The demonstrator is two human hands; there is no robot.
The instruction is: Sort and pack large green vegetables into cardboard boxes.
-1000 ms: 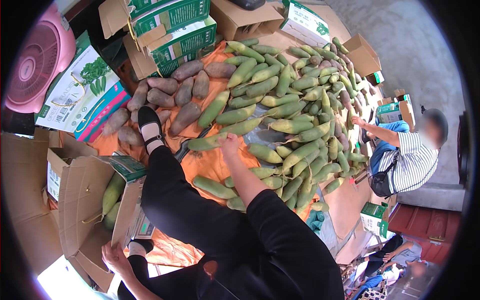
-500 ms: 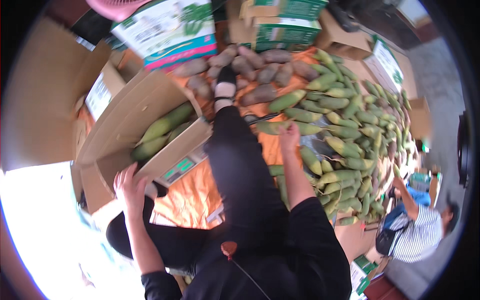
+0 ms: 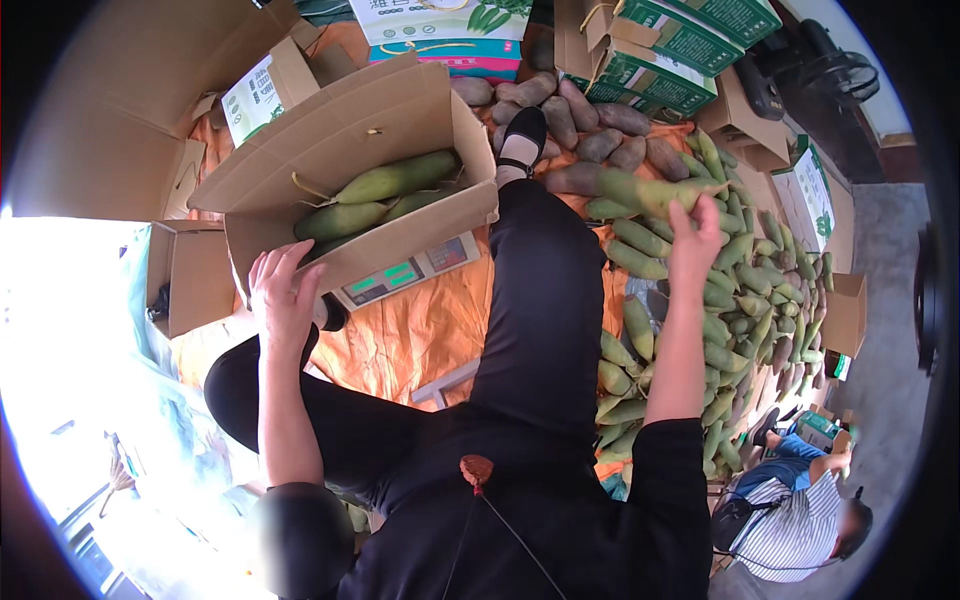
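My right hand (image 3: 694,240) is raised over my outstretched leg, gripping one long green-yellow vegetable (image 3: 650,190) lifted off the pile. My left hand (image 3: 282,297) rests with fingers spread on the front wall of an open cardboard box (image 3: 300,245). That box stands on a flat weighing scale (image 3: 405,275) and holds several of the same green vegetables (image 3: 395,178). A big heap of these vegetables (image 3: 735,300) lies on orange sheeting (image 3: 410,335) to my right.
Brown tubers (image 3: 600,140) lie beyond my black shoe (image 3: 522,135). Green and white printed cartons (image 3: 690,40) stand at the back, empty cardboard boxes (image 3: 195,275) at the left. Another person in a striped shirt (image 3: 795,525) sits at lower right.
My right hand has lifted a vegetable from the pile and raised it. The view has swung left, bringing the box on the scale closer; my left hand now touches its front.
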